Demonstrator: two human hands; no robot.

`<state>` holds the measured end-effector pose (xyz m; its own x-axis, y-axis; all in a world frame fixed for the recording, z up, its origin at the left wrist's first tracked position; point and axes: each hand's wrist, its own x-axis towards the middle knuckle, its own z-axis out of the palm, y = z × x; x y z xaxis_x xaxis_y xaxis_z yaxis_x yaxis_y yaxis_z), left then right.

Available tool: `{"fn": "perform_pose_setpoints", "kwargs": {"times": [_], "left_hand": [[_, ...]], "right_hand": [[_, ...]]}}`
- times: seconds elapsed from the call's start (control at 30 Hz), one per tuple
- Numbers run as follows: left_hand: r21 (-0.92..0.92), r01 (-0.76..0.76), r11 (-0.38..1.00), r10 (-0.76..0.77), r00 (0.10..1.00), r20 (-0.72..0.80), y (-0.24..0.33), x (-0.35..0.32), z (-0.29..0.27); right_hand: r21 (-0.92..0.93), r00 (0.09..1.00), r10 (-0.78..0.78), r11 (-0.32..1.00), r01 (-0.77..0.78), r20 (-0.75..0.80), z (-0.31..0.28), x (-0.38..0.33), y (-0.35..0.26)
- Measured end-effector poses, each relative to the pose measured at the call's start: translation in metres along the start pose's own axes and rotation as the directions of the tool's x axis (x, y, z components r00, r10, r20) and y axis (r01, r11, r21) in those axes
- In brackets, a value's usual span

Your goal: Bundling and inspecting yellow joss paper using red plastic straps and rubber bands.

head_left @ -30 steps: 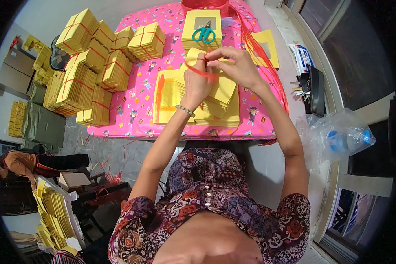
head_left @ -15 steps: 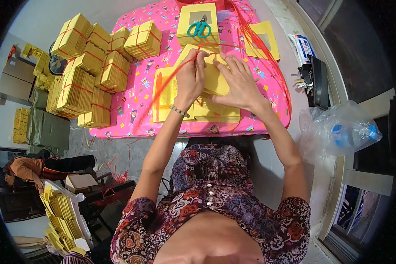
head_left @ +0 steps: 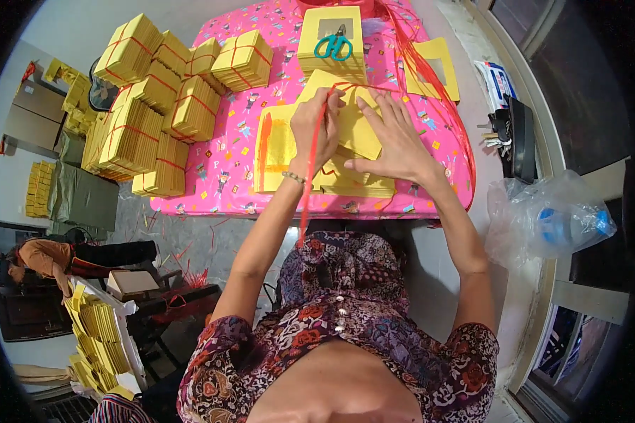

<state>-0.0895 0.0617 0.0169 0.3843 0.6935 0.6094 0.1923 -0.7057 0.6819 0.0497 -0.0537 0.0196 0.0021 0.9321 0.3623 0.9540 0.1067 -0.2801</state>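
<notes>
A stack of yellow paper sheets [head_left: 363, 130] lies on the pink patterned table [head_left: 226, 176] in front of me. My left hand [head_left: 316, 134] pinches a red string [head_left: 310, 183] that runs up over the stack's far edge and hangs down past the table's front. My right hand [head_left: 395, 137] lies flat on top of the stack, fingers spread, pressing it down.
Several tied yellow bundles [head_left: 162, 106] crowd the table's left side. Teal-handled scissors [head_left: 334, 46] rest on a yellow stack at the back. Loose red strings [head_left: 430, 70] trail along the right. A clear plastic bag [head_left: 550, 218] sits right; another person [head_left: 42, 257] crouches at the lower left.
Both hands came down from working the string in the air onto the stack. The right hand now presses flat, and the left has drawn the string down toward me.
</notes>
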Motion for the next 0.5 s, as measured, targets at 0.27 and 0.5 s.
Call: {"fn": "perform_pose_setpoints", "kwargs": {"times": [0.27,0.5], "left_hand": [[0.126,-0.092,0.988,0.098,0.994,-0.045,0.001,0.002,0.005],[0.085,-0.069,0.994,0.074,0.995,-0.066,-0.004,0.004,0.008]], "right_hand": [[0.149,0.999,0.043,0.988,-0.044,0.013,-0.007,-0.004,0.011],[0.238,0.998,-0.060,0.969,0.057,0.003,-0.023,-0.009,0.020]]}}
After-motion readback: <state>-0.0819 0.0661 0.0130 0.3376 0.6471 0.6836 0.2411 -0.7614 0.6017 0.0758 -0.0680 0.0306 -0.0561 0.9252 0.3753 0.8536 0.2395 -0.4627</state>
